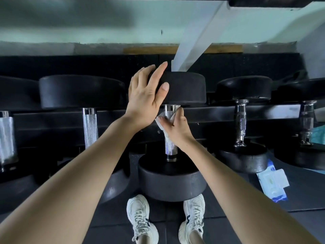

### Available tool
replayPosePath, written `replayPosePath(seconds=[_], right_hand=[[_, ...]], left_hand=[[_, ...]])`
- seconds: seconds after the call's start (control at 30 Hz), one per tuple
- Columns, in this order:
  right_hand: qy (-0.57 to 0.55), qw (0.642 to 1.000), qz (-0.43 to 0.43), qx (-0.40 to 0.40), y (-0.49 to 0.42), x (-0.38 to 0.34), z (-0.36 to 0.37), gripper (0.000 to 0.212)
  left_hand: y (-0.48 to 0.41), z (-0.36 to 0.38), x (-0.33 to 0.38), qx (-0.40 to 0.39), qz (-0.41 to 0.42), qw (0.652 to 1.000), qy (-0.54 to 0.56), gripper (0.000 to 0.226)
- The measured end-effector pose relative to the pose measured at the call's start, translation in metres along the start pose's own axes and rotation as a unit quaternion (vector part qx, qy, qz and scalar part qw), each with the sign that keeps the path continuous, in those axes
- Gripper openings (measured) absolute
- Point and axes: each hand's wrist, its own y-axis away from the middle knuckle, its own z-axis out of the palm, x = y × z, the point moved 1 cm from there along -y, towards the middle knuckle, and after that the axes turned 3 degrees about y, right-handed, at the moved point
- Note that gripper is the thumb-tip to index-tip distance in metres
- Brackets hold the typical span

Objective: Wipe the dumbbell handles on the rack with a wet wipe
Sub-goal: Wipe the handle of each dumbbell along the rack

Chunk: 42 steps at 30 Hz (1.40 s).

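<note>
Both hands are on the middle dumbbell. Her or his left hand (146, 95) lies flat against the far head (186, 88), fingers fairly straight, bracing it and gripping nothing. The right hand (177, 127) is curled round the wet wipe (161, 123), which is wrapped about the upper part of the knurled handle (170, 147), just under that head. A crumpled tail of the wipe sticks out on the left of the fist.

From where I stand, I'd judge the job to be in the middle of one handle. The lower part of this bar is bare below the fist and looks yet to be covered. On the rack (211, 111) a straight handle (90, 127) sits to the left, another (6, 138) is at the far left, and two contoured chrome ones (240, 123) (306, 120) are to the right. None shows a wet sheen I can make out, so I cannot tell which have been wiped.

On the floor to the right lies a blue and white wipe pack (271, 184), near the right-hand dumbbells. Its flap seems lifted, though how many wipes remain inside is hidden.
</note>
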Motion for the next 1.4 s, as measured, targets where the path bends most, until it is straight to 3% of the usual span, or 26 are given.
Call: replayPosePath(seconds=[0.07, 0.23, 0.3, 0.4, 0.53, 0.7, 0.9, 1.07, 1.17, 1.3, 1.4], right_hand=[[0.051, 0.998, -0.007, -0.048, 0.005, 0.011, -0.005, 0.031], [0.102, 0.977, 0.076, -0.171, 0.022, 0.023, -0.015, 0.042], [0.115, 0.977, 0.067, -0.167, 0.020, 0.021, -0.016, 0.047], [0.050, 0.990, 0.058, -0.120, 0.006, 0.018, -0.013, 0.045], [0.015, 0.993, 0.027, -0.117, -0.016, 0.005, -0.013, 0.025], [-0.012, 0.991, 0.053, -0.123, -0.010, 0.015, -0.008, 0.051], [0.048, 0.966, 0.117, -0.223, 0.024, 0.029, -0.015, 0.011], [0.082, 0.953, 0.138, -0.259, 0.027, 0.029, -0.020, 0.013], [0.102, 0.958, 0.139, -0.230, 0.030, 0.029, -0.018, 0.017], [0.072, 0.966, 0.176, -0.172, 0.036, 0.032, -0.007, 0.051], [0.141, 0.968, 0.168, -0.122, 0.035, 0.032, -0.002, 0.049]], left_hand=[[0.001, 0.002, 0.000, 0.006, 0.005, 1.000, -0.001, 0.072], [0.002, 0.000, 0.001, 0.004, -0.003, 1.000, -0.003, 0.069], [0.002, 0.000, 0.001, 0.000, -0.010, 1.000, -0.004, 0.064], [0.003, 0.000, 0.001, 0.004, -0.009, 1.000, -0.006, 0.067], [0.002, 0.003, 0.000, 0.009, -0.012, 1.000, -0.001, 0.063], [0.002, 0.006, -0.001, 0.028, 0.004, 1.000, -0.002, 0.069], [0.002, 0.005, -0.001, 0.030, 0.006, 1.000, -0.001, 0.069], [0.002, 0.002, -0.001, 0.011, 0.009, 1.000, -0.005, 0.067], [0.002, 0.000, 0.000, 0.001, 0.004, 1.000, -0.008, 0.070], [0.002, -0.002, 0.001, -0.017, -0.010, 1.000, -0.008, 0.073], [0.001, -0.002, 0.002, -0.024, -0.011, 1.000, -0.010, 0.068]])
